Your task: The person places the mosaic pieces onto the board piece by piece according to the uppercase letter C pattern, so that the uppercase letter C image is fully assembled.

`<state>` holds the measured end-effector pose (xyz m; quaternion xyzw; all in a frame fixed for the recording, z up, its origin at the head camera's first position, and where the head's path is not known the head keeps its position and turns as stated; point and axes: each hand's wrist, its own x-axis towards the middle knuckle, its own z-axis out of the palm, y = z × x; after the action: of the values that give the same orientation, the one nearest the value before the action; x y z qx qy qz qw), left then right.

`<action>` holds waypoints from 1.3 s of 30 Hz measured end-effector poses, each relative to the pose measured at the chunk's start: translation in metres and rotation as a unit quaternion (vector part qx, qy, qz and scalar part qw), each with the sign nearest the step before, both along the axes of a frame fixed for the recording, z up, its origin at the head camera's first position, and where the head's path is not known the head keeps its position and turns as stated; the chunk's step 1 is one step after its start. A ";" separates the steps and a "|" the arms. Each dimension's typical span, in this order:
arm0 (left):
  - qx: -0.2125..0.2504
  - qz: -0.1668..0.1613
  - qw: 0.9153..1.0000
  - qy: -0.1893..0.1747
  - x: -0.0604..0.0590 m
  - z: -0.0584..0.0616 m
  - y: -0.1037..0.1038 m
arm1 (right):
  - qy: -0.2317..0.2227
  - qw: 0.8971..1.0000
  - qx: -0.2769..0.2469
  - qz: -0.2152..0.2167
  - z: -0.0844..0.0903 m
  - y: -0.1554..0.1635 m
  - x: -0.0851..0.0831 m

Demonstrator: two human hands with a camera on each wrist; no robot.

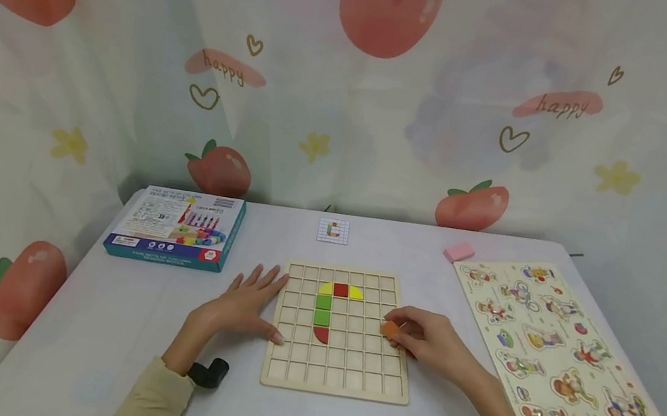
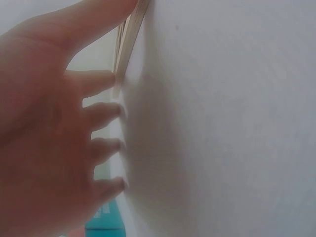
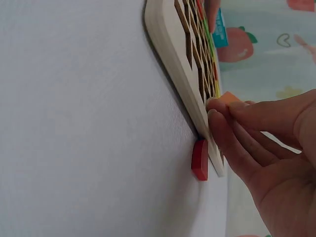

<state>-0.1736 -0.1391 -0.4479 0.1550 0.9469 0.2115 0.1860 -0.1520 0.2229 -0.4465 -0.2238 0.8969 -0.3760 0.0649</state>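
While left hand (image 1: 243, 302) lies flat by grid board (image 1: 335, 379), right hand (image 1: 424, 338) pinches orange piece (image 1: 390, 329), its shape mostly hidden by fingers.

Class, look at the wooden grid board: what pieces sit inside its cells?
The wooden grid board holds a red piece flanked by two yellow pieces, two green squares below and a red piece under them. Cells beneath the right hand, pinching an orange piece, are hidden.

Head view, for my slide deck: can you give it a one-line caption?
Left hand steadies the wooden grid board while the right hand pinches an orange tile.
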 end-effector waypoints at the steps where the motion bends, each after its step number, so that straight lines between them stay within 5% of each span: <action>1: -0.001 0.000 1.000 0.000 0.000 0.000 0.000 | 0.002 1.000 -0.002 0.004 0.000 -0.002 0.000; 17: -0.003 0.001 1.000 0.005 -0.003 -0.010 0.000 | -0.003 0.998 0.007 0.064 -0.007 -0.026 0.000; 39: -0.007 -0.005 1.000 0.006 -0.001 -0.002 0.000 | 0.006 0.998 0.049 0.041 -0.006 -0.043 0.001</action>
<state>-0.1742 -0.1392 -0.4496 0.1598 0.9488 0.2026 0.1822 -0.1508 0.1795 -0.4525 -0.2589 0.9049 -0.3269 0.0854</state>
